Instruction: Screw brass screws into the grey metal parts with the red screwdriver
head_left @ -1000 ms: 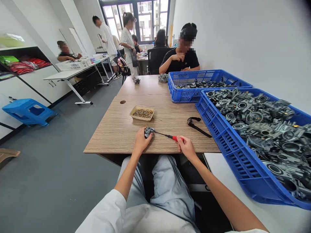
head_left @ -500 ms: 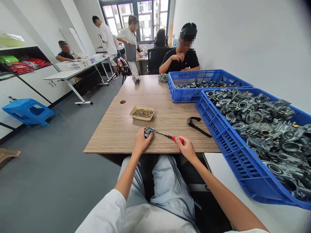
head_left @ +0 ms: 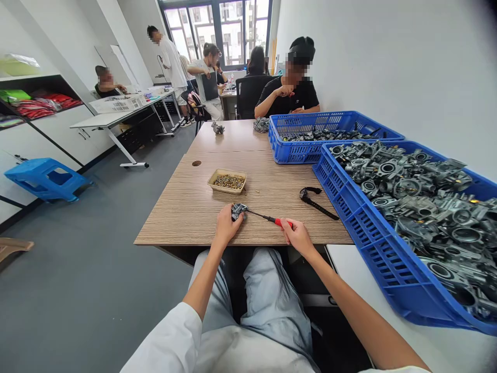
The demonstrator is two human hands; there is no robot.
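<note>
My left hand [head_left: 226, 224] is closed round a small grey metal casting [head_left: 238, 210], which looks like a carburetor body, low over the near part of the wooden table [head_left: 182, 207]. From the right, my right hand [head_left: 297, 234] grips the red handle of a screwdriver [head_left: 277, 221]. Its dark shaft points left, and the tip meets the casting's right side; the exact contact spot is too small to make out. Just beyond my hands stands a beige tray [head_left: 209, 182] full of small brass pieces. One loose brass piece [head_left: 257, 191] lies to the right of it.
A black wristwatch [head_left: 310, 199] lies right of my hands. Along the right side, a blue crate [head_left: 361, 248] heaped with metal castings and another blue crate [head_left: 283, 155] with dark parts stand close. Across the table sits a person in black [head_left: 289, 98]. A hole [head_left: 196, 163] pierces the tabletop.
My hands, the casting and the screwdriver look almost unmoved. In the background, a person with a dark flat board has lowered from standing towards a seat, and the person seated at far left has shifted.
</note>
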